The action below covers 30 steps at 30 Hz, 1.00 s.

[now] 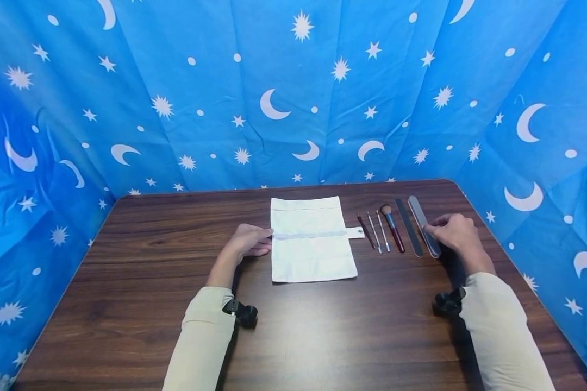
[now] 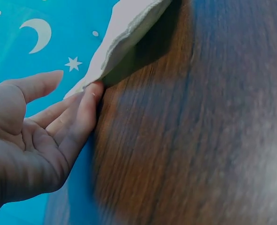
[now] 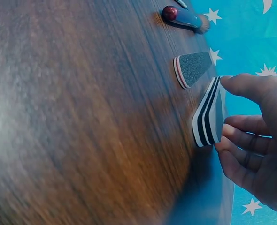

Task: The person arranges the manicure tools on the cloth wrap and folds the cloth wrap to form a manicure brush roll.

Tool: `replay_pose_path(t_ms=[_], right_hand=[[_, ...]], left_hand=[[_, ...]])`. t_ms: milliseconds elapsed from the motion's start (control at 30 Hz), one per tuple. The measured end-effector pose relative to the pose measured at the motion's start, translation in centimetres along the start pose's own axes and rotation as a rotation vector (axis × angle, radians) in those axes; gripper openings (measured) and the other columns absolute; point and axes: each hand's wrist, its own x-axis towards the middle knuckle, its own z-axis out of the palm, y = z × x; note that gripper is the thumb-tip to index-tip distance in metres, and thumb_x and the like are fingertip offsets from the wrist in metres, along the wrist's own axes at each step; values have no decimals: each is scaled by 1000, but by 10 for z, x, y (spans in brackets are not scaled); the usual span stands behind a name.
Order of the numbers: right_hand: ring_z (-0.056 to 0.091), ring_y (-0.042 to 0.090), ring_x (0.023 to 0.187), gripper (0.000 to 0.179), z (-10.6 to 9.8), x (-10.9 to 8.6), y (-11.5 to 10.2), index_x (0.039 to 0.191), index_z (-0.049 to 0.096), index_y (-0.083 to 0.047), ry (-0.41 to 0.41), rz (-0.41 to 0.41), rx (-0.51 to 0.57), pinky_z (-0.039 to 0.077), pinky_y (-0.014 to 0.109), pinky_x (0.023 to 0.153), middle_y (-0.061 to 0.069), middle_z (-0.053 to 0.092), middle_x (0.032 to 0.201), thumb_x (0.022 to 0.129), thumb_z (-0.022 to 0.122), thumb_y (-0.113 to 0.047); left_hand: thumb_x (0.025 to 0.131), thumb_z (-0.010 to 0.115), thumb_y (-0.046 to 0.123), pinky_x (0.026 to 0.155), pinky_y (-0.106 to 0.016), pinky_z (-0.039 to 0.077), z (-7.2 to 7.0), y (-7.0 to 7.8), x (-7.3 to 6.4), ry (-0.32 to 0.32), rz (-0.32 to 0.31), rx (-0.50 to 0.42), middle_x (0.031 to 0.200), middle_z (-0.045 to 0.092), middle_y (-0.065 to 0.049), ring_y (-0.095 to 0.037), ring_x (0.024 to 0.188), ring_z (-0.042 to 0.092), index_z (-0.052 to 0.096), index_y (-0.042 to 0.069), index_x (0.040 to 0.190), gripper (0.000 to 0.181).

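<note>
A white fabric roll-up pouch point(image 1: 313, 258) lies unfolded on the table, its snap tab point(image 1: 356, 233) pointing right. At its left edge is my left hand point(image 1: 251, 240); in the left wrist view the fingertips point(image 2: 95, 89) touch the slightly raised cloth edge, the thumb standing apart. My right hand point(image 1: 457, 236) pinches a stack of grey nail files point(image 1: 417, 212) at the right end of the row. Their layered black and white edges point(image 3: 205, 117) show in the right wrist view, between thumb and fingers. A single dark nail file point(image 1: 408, 228) lies just left of them.
Between pouch and files lie a makeup brush point(image 1: 393, 228), two slim metal tools point(image 1: 374, 232) point(image 1: 383, 231) and a thin dark red stick-like tool point(image 1: 366, 232). The wooden table point(image 1: 127, 304) meets a blue star-and-moon cloth point(image 1: 274, 136) behind and at both sides.
</note>
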Motion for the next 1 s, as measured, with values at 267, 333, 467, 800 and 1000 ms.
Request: replay_pose_path(t_ms=[267, 333, 467, 800, 1000], right_hand=[[62, 45, 97, 57, 7, 1, -2, 121, 64, 9, 31, 46, 23, 49, 58, 83, 34, 65, 116, 96, 65, -43], [63, 44, 96, 54, 9, 2, -2, 118, 66, 8, 42, 59, 26, 49, 57, 82, 33, 66, 114, 96, 65, -41], [63, 42, 94, 50, 13, 2, -2, 116, 68, 8, 65, 71, 42, 52, 53, 79, 32, 67, 113, 95, 66, -38], [64, 37, 87, 48, 14, 1, -3, 115, 69, 8, 79, 58, 60, 55, 45, 71, 31, 68, 109, 96, 66, -37], [62, 37, 88, 48, 14, 0, -5, 112, 70, 7, 110, 66, 52, 53, 45, 70, 30, 69, 107, 96, 66, -37]], left_hand=[[94, 70, 14, 60, -18, 57, 3, -2, 5, 3, -17, -41, 72, 68, 0, -6, 61, 66, 65, -8, 124, 38], [93, 71, 13, 59, -17, 56, 3, -3, 6, -2, -16, -48, 70, 69, 0, -5, 61, 67, 66, -8, 123, 36], [93, 70, 10, 58, -17, 56, 3, -5, 8, -9, -14, -55, 68, 69, 1, -4, 59, 67, 67, -9, 120, 34], [93, 69, 10, 56, -15, 54, 3, -8, 10, 0, -6, -6, 68, 70, 2, -3, 58, 67, 69, -7, 119, 31], [94, 69, 10, 53, -14, 51, 5, -8, 8, -3, 4, 19, 68, 71, 2, -3, 58, 68, 70, -6, 117, 28]])
